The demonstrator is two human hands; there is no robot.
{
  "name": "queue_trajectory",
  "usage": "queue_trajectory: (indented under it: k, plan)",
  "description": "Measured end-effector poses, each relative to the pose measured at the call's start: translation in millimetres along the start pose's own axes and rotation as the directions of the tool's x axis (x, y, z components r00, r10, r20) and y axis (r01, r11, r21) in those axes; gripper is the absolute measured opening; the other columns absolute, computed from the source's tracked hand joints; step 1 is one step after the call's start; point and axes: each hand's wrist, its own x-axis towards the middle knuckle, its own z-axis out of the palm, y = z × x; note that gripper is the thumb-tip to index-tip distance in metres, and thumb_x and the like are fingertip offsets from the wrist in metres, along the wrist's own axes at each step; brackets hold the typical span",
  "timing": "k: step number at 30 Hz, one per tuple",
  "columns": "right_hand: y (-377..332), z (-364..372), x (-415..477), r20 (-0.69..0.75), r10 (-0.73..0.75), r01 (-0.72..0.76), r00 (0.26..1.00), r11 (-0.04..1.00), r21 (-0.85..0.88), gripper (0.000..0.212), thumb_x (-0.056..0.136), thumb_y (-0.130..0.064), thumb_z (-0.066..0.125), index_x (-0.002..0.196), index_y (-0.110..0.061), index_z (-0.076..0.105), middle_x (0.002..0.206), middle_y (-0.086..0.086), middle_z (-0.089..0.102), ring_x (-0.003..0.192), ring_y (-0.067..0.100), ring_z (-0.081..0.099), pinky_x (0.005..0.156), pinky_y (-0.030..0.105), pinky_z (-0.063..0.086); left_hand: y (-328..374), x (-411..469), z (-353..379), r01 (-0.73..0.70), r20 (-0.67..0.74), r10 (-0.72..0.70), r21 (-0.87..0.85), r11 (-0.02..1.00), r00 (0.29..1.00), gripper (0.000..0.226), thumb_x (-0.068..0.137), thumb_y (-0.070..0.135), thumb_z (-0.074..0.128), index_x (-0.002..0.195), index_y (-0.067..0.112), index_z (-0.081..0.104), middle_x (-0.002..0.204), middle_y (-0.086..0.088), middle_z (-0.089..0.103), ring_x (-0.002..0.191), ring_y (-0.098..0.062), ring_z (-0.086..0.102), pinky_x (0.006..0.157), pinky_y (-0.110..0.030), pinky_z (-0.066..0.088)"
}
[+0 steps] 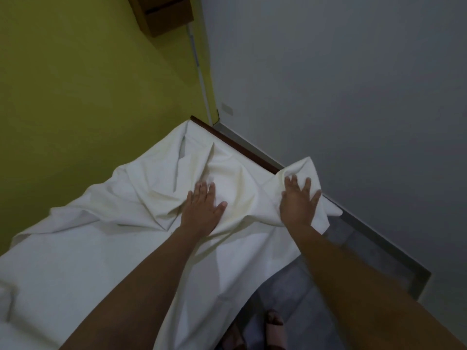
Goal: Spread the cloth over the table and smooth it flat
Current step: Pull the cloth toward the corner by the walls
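White cloth rumpled on table, left hand and right hand flat, grip released

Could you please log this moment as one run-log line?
left hand flat on cloth | right hand flat at far corner | cloth wrinkled | table edge bare

- Both forearms are bare to the bottom of the view; no sleeve shows.
- The left hand and right hand are bare too, without gloves.
- Pale pink open-toed footwear on one foot, in dim light.
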Motion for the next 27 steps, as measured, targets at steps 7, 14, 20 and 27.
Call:
queue_trajectory:
  k: [7,14,20,27]
  plan:
    - [43,-12,-5,-0.153,0.075,-0.07,0.985,0.997,0.04,0.062,0.088,-0.004,0.047,0.145,-0.026,0.036,0.145,0.003,0.046,0.142,0.029,0.028,0.112,0.057,-0.006,-10,11,-3,0.09,-0.006,-0.09,-0.032,0.995,0.996,0.07,0.1,0.05,0.018,0.152,0.006,0.0,0.161,-0.013,-0.001,0.148,-0.024,-0.005,0.119,-0.042,0.001]
    - [60,-20,-24,-0.344,0.445,-0.305,0.827,0.869,0.39,0.038,0.097,-0.014,0.045,0.134,-0.014,0.052,0.143,0.022,0.044,0.125,0.042,0.047,0.113,0.057,0.008,-27,1,15,0.121,-0.097,-0.12,0.005,0.993,0.988,0.079,0.096,0.058,0.031,0.151,0.003,0.015,0.158,-0.015,0.018,0.147,-0.028,0.011,0.116,-0.048,0.008]
    - [56,-18,-16,-0.091,0.425,-0.388,0.901,0.88,0.274,0.05,0.093,-0.009,0.045,0.142,-0.004,0.037,0.153,0.019,0.028,0.14,0.033,0.026,0.111,0.056,0.021,-29,1,13,0.131,-0.058,-0.132,-0.015,0.991,0.99,0.078,0.097,0.057,0.028,0.152,0.005,0.013,0.159,-0.012,0.016,0.147,-0.025,0.009,0.117,-0.045,0.004]
    - [12,-28,24,-0.014,0.176,-0.162,0.984,0.934,0.319,0.042,0.094,-0.026,0.052,0.133,-0.01,0.05,0.132,0.013,0.056,0.122,0.033,0.052,0.101,0.04,0.04,-32,-1,17,0.09,-0.093,-0.09,-0.006,0.996,0.992,0.086,0.089,0.066,0.008,0.152,0.008,0.013,0.16,-0.01,0.015,0.148,-0.022,0.01,0.118,-0.041,0.002]
